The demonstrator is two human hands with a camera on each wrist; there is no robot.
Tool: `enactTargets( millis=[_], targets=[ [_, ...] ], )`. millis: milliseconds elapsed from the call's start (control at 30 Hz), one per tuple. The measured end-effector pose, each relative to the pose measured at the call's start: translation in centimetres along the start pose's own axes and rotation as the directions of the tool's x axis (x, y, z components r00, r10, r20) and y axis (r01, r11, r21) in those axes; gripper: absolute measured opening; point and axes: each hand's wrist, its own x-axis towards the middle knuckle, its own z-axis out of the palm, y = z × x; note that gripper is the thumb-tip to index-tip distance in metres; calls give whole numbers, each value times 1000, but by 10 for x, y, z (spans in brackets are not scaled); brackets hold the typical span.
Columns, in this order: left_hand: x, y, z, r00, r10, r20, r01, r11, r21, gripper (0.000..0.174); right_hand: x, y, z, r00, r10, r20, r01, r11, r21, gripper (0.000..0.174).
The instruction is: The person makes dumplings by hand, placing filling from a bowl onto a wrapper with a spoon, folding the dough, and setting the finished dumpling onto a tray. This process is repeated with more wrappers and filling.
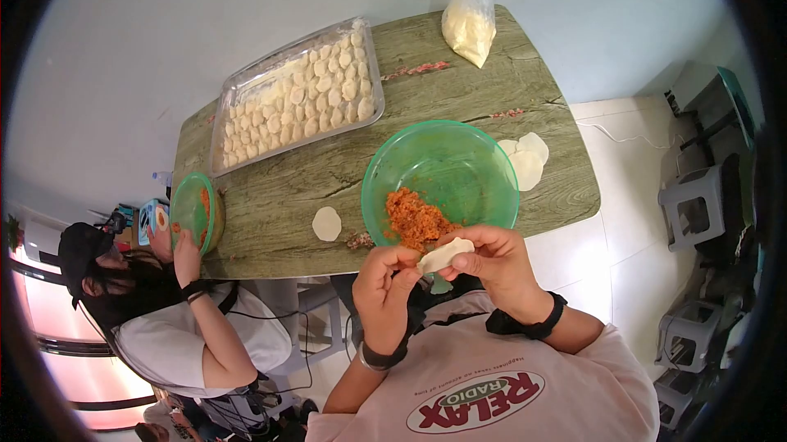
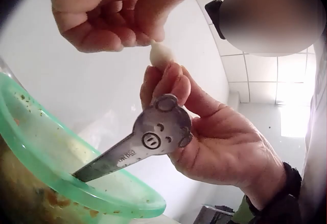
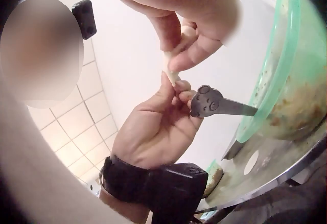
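Note:
Over the near rim of a green bowl (image 1: pixel 447 147), both hands pinch one pale folded dumpling (image 1: pixel 445 255). My left hand (image 1: pixel 384 282) has its thumb and fingertips at one end of the dough. At the other end, the thumb and fingers of my right hand (image 1: pixel 502 272) press the edge together. Orange-red minced filling (image 1: pixel 416 219) lies in the near left part of the bowl. A metal spoon (image 2: pixel 158 129) with an animal-face handle sticks out over the bowl's rim, close by the hands in both wrist views.
Round dough wrappers (image 1: pixel 525 167) lie right of the bowl, and a single wrapper (image 1: pixel 326 224) to its left. A clear tray (image 1: pixel 221 151) of dumplings stands behind. A bag of flour-like powder (image 1: pixel 471 28) sits at the back. Another person (image 1: pixel 197 319) works at a second bowl (image 1: pixel 215 213).

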Motion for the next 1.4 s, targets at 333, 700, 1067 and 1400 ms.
enactTargets(
  millis=[333,700,1067,1400],
  targets=[
    [-4,-8,-3,994,-83,68,92,984,-150,31,1,-2,-1,1000,10,-17,-8,993,114,27],
    [9,-2,16,938,-20,345,217,811,-543,79,4,-8,12,976,175,130,-193,972,134,27],
    [4,-6,12,962,-81,261,230,756,-613,62,0,-2,19,998,38,41,-33,993,-117,21],
    [-1,-4,11,959,-142,245,276,660,-699,54,-4,-6,27,1000,-6,-24,1,971,-240,16]
  ],
)
